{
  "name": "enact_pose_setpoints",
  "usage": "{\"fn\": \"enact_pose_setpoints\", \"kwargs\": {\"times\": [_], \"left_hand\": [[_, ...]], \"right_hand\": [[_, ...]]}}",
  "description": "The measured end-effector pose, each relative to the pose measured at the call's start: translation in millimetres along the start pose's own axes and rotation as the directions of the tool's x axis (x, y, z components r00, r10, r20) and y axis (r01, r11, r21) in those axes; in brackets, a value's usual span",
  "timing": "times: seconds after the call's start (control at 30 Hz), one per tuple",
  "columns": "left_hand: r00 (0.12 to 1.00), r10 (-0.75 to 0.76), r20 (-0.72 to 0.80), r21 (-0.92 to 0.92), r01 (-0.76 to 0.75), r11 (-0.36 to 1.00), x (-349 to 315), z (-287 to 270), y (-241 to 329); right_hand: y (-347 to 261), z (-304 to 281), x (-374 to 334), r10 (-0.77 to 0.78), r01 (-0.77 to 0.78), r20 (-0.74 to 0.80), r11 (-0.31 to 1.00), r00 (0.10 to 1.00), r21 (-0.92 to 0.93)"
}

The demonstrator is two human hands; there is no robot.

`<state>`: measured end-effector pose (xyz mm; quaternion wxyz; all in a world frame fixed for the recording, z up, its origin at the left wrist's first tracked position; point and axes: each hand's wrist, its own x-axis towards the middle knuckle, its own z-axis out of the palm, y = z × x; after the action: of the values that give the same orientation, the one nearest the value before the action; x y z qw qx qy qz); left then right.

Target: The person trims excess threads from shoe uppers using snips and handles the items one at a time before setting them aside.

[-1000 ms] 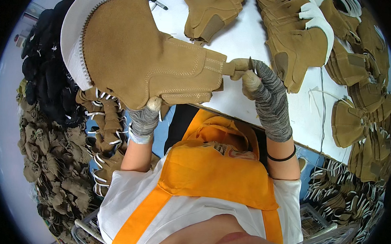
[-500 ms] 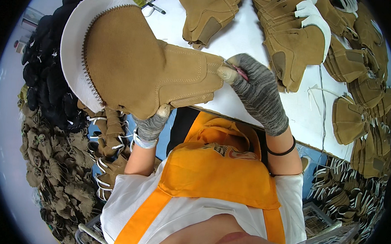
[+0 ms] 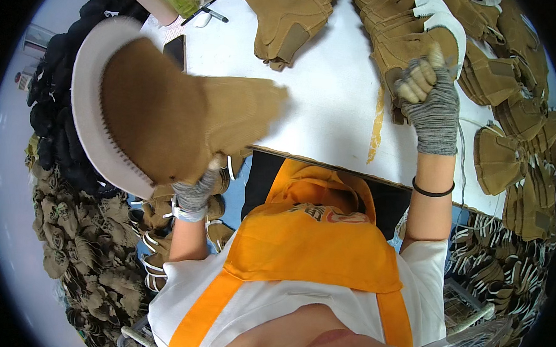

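Observation:
My left hand [image 3: 194,194], in a grey knit glove with pale fingertips, grips the lower edge of a brown suede shoe upper [image 3: 157,106]. A wide white lining band [image 3: 85,103], joined by dark zigzag stitching, curves along its left side. The upper is held up over the table's left front and its right end is blurred. My right hand [image 3: 431,106], gloved alike, is closed with curled fingers and the thumb up, in front of a stack of brown uppers [image 3: 389,39]. Whatever it holds is hidden.
The white table [image 3: 330,114] bears more uppers [image 3: 290,25], a phone [image 3: 176,51], a black pen [image 3: 218,14] and a pink bottle [image 3: 153,2]. Uppers also hang over its right edge [image 3: 499,161]. Black pieces [image 3: 58,89] and brown pieces [image 3: 77,227] are heaped at my left.
My right hand has left the upper's right end and moved right to the stack; the pink-handled tool it held no longer shows. My left hand has shifted slightly left and down with the upper.

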<state>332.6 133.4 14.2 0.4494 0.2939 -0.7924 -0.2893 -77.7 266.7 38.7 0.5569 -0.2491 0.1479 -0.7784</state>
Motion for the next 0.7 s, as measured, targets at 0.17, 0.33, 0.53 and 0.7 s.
{"fn": "enact_pose_setpoints", "kwargs": {"times": [0.17,0.33,0.53,0.7], "left_hand": [[0.998,0.015,-0.065,0.057,-0.011,0.998,-6,4,-26],[0.977,0.086,0.197,0.56,-0.184,0.808,-43,3,-85],[0.981,0.162,0.103,0.384,-0.19,0.904,-28,14,-40],[0.998,0.059,0.01,0.082,-0.06,0.995,-21,24,-16]], "right_hand": [[58,50,-5,0.099,-0.191,-0.192,0.809,0.976,-0.556],[83,75,2,0.071,-0.197,-0.189,0.55,0.979,-0.812],[98,89,12,-0.075,0.098,0.081,0.254,0.994,-0.962],[98,96,13,-0.108,0.441,0.477,-0.245,0.872,-0.863]]}}
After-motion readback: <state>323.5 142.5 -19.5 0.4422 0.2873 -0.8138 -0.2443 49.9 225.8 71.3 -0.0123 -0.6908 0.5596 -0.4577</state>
